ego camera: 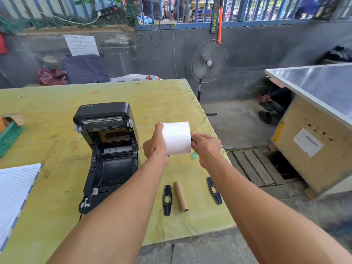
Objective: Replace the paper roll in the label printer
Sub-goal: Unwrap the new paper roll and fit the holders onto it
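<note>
Holds a smooth white paper roll (176,138), a plump cylinder lying sideways, in the air above the table's right half, just at 3 o'clock of the printer's raised lid. Grips its left end with the left hand (155,144), thumb up over the rim, the other fingers wrapped behind and out of sight. Pinches a small dark stub (191,139) at the roll's right end with the curled fingers of the right hand (204,147). At 9 o'clock of the roll, the matte black plastic label printer (108,155), boxy with rounded corners, lid tipped up and back, curved bay open to view. At 6 o'clock, flat on the cloth, a slim brown cardboard core (181,196); just beside it at 9 o'clock a left-side holder (167,200), farther off at 3 o'clock a right-side holder (214,190), both thin black plastic, long, tapered, with a cut-out mid-length. Under all, a table (57,111) draped in creased, stained yellow-green cloth. At 8 o'clock, a ruled white notebook (15,191); at 9 o'clock by the edge, a green mesh basket (9,136).
</note>
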{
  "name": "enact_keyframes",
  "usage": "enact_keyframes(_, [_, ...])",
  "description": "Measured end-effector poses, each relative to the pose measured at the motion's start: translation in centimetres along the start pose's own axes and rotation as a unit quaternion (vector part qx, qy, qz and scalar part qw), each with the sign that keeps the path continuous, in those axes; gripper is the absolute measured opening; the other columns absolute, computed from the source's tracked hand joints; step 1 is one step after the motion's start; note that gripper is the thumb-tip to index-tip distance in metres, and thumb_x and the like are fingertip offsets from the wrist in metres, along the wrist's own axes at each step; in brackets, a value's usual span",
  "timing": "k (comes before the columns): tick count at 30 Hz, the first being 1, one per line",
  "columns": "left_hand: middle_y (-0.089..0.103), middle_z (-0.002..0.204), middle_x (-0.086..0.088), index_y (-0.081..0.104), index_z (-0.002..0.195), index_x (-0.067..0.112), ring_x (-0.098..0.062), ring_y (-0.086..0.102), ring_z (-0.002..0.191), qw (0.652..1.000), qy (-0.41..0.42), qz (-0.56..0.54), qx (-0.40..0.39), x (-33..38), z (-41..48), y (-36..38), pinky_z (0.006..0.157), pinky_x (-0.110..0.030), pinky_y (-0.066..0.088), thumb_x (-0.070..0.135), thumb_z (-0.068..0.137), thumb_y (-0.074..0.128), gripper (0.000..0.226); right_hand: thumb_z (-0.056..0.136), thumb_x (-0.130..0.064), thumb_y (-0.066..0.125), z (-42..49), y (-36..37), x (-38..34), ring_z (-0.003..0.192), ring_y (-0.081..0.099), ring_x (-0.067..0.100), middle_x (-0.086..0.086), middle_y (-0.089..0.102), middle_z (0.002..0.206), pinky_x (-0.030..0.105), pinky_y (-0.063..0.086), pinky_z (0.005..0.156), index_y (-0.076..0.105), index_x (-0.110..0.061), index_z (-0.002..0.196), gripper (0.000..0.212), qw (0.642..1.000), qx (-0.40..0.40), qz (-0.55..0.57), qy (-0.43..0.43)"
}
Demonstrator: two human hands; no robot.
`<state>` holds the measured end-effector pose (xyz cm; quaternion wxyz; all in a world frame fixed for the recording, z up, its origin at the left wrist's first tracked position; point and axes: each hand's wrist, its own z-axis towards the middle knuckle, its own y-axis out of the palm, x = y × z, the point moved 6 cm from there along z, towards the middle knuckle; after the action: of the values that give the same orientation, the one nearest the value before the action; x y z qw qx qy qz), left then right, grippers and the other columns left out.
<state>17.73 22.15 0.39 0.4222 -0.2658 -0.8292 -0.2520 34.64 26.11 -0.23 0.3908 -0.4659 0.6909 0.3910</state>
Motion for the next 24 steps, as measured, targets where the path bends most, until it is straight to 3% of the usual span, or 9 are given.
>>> enact_keyframes(3, [0.071,0.085,-0.005,0.062,0.078,0.015,-0.026,0.07,0.076,1.0,0.003,0.002,-0.001,-0.2,0.1,0.2,0.079,-0.043,0.06,0.057,0.063,0.076,0.046,0.083,-0.007,0.077,0.2,-0.1,0.3,0.088,0.076,0.024,0.007,0.075,0.083,0.047,0.057,0.095,0.07,-0.006,0.08,0.008,1.0,-0.009,-0.01,0.015])
enact_keyframes(8, [0.069,0.084,-0.004,0.062,0.081,0.015,-0.027,0.07,0.077,1.0,0.003,0.015,-0.003,-0.8,0.2,0.2,0.08,-0.044,0.061,0.056,0.065,0.076,0.047,0.084,-0.008,0.078,0.4,-0.6,0.7,0.072,0.074,0.019,0.007,0.075,0.078,0.048,0.052,0.101,0.072,-0.004,0.078,0.009,0.999,-0.029,-0.025,0.027])
enact_keyframes(14, [0.067,0.086,-0.006,0.059,0.08,0.015,-0.026,0.068,0.074,1.0,-0.004,0.015,-0.014,-1.8,0.2,0.3,0.081,-0.043,0.058,0.051,0.07,0.075,0.041,0.089,-0.013,0.074,0.5,-1.8,0.6,0.076,0.071,0.024,0.013,0.075,0.086,0.044,0.059,0.092,0.071,-0.002,0.087,0.011,0.998,-0.038,-0.049,0.013])
enact_keyframes(17, [0.067,0.087,-0.005,0.057,0.081,0.016,-0.025,0.067,0.074,1.0,-0.012,0.015,-0.015,-2.6,0.3,0.1,0.08,-0.042,0.058,0.05,0.072,0.075,0.039,0.09,-0.028,0.071,1.0,-3.3,1.0,0.069,0.064,0.023,0.008,0.069,0.077,0.049,0.06,0.086,0.07,-0.006,0.091,0.022,0.989,-0.011,-0.144,-0.02])
enact_keyframes(19, [0.067,0.087,-0.005,0.059,0.082,0.016,-0.024,0.067,0.073,0.999,-0.02,0.019,-0.018,-3.4,0.7,0.0,0.079,-0.041,0.058,0.05,0.072,0.075,0.039,0.088,-0.034,0.07,1.3,-4.5,1.4,0.075,0.066,0.025,0.005,0.069,0.079,0.049,0.06,0.085,0.071,-0.009,0.092,0.025,0.97,0.011,-0.239,-0.047])
enact_keyframes(24, [0.069,0.087,-0.004,0.06,0.085,0.018,-0.024,0.067,0.071,1.0,-0.029,0.008,-0.007,-5.6,1.6,-0.7,0.07,-0.038,0.055,0.049,0.07,0.075,0.038,0.092,-0.022,0.064,2.0,-7.0,3.1,0.091,0.064,0.025,0.002,0.068,0.093,0.028,0.046,0.074,0.073,-0.009,0.101,0.019,0.904,0.0,-0.423,-0.063])
